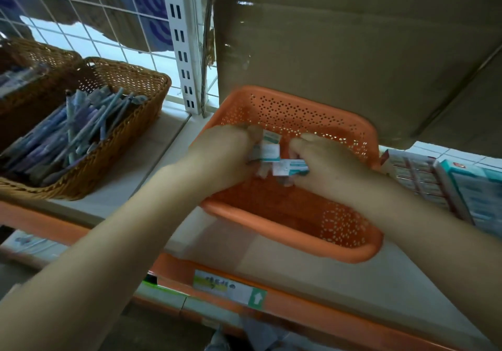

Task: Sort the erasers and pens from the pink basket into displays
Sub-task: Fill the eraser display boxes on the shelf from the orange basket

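Erasers (271, 151) in pink basket (285, 231): left hand (222, 158) fingers (251, 133) curl round stack, right hand (326, 166) seemingly pinches one lying crosswise; right nearer display (423, 179).

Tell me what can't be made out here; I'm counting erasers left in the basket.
Head view:
- Erasers: count hidden; the left hand and right hand cover most of them in the pink basket.
- Eraser labels: motion-blurred, unreadable.
- Display boxes: cut off by the right edge.
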